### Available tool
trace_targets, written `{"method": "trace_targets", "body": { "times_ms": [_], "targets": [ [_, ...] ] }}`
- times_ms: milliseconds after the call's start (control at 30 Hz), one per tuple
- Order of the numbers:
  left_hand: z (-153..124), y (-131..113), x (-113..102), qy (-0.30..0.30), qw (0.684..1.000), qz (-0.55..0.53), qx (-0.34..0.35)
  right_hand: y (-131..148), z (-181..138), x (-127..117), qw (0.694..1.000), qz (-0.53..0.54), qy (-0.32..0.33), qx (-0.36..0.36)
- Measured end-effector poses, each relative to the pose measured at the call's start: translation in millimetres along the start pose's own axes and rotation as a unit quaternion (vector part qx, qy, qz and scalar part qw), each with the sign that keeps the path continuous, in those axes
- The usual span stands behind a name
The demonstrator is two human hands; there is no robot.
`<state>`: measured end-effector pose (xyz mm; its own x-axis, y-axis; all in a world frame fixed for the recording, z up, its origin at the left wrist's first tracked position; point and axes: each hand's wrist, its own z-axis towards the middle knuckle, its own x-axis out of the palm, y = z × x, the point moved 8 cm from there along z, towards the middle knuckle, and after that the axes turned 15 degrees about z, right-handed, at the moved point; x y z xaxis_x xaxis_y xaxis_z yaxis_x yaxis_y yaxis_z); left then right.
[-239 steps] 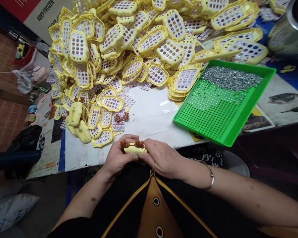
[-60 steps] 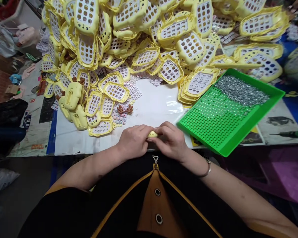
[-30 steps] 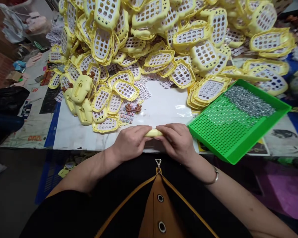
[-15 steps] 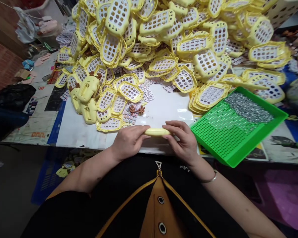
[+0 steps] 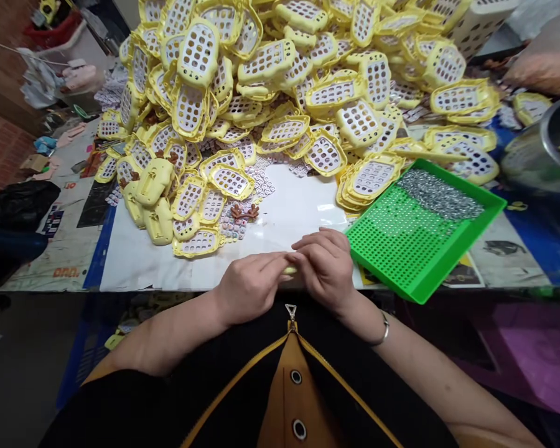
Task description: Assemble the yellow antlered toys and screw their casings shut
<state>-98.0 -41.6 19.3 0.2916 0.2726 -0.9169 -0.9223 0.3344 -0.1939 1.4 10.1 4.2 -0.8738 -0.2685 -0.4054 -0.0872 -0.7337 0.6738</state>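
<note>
Nearest: smooth pale-yellow plastic piece (image 5: 289,270), mostly hidden by the fingers, held between both hands at the near edge of the white-topped table (image 5: 303,202). Left hand (image 5: 252,283): fingers bent, pinching the piece's left end. Right hand (image 5: 325,269): fingers curled in on the other end; exact grip hidden. Just beyond, right: shallow green perforated plastic tray (image 5: 401,249), small silvery metal parts (image 5: 441,196) toward its far end. Left: brown antler-shaped piece (image 5: 245,213). Farther: tall heap of yellow plastic shells with white gridded panels (image 5: 287,129).
</note>
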Motion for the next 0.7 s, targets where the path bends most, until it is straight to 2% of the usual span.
{"method": "trace_targets", "body": {
  "times_ms": [67,200,300,400,467,567,633,700],
  "targets": [
    [-2,5,5,0.016,0.999,-0.028,-0.033,0,7,0,1.0,0.006,-0.009,0.003],
    [-19,49,9,-0.01,0.977,-0.11,-0.185,4,13,-15,0.999,-0.003,-0.033,-0.027],
    [-36,78,6,-0.051,0.956,-0.155,-0.243,-8,12,-25,0.999,0.028,-0.012,0.021],
    [-40,88,3,-0.04,0.953,-0.179,-0.24,-21,9,-18,0.989,0.114,0.042,0.083],
    [-34,82,7,0.025,0.962,-0.164,-0.217,-21,8,-13,0.981,0.16,0.046,0.096],
    [-18,62,13,0.124,0.975,-0.099,-0.157,-10,12,-5,0.978,0.19,0.051,0.063],
    [-9,54,12,0.12,0.977,-0.099,-0.146,-1,15,-4,0.979,0.193,0.048,0.038],
    [-5,56,10,0.077,0.972,-0.135,-0.174,3,18,-9,0.981,0.189,0.031,0.022]
  ]
}}
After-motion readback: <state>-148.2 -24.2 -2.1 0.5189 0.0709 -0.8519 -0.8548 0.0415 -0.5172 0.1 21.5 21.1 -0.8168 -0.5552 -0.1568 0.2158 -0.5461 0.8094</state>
